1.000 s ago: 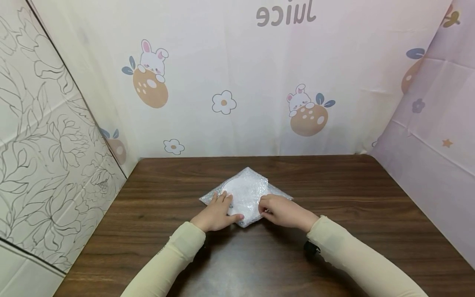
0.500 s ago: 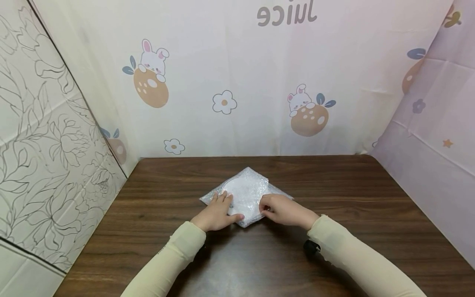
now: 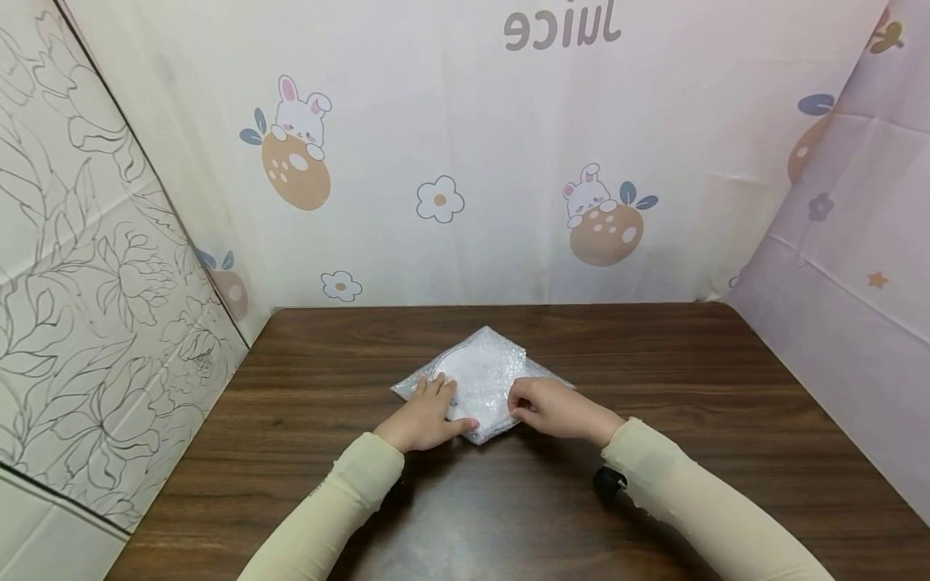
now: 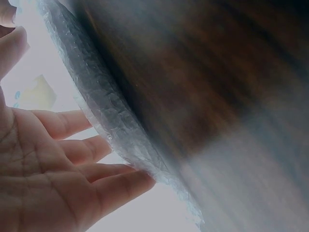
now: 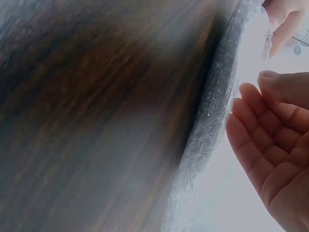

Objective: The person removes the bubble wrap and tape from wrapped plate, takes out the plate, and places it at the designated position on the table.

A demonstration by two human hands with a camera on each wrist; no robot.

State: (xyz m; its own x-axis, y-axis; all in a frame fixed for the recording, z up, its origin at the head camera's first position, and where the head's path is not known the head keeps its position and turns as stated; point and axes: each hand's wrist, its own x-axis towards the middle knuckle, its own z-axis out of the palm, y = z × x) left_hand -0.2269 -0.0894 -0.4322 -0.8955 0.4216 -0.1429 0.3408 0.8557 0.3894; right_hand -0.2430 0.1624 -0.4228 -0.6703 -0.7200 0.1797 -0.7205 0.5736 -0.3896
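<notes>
When viewed from the head cam, just one bubble-wrap packet (image 3: pixel 487 371), lying flat on one brown wood-grain table (image 3: pixel 501 516). Two hands total, both at that packet. Left hand (image 3: pixel 424 420) on its left part, with fingers (image 3: pixel 436 387) pretty much straight and fanned out, thumb out toward the near corner. Right hand (image 3: pixel 559 407) at its right edge, with fingers curled in and thumb close by; honestly can't tell if pinching any wrap. Two pale sleeves (image 3: pixel 330 504) nearer than the packet, plus one black thing (image 3: pixel 609 482) by the right cuff, to the near right of the packet. Behind the packet, one printed cloth (image 3: pixel 494 121) with two whole rabbits (image 3: pixel 299 121).

Over on the left wrist cam, one packet edge, with four long, spread fingers reaching it. Touching, not wrapped around.

On the right wrist cam, one packet edge, with loosely bent fingertips at or right beside it and one thumb tip near them. Also part of another hand by the packet's upper end, mostly cut off.
</notes>
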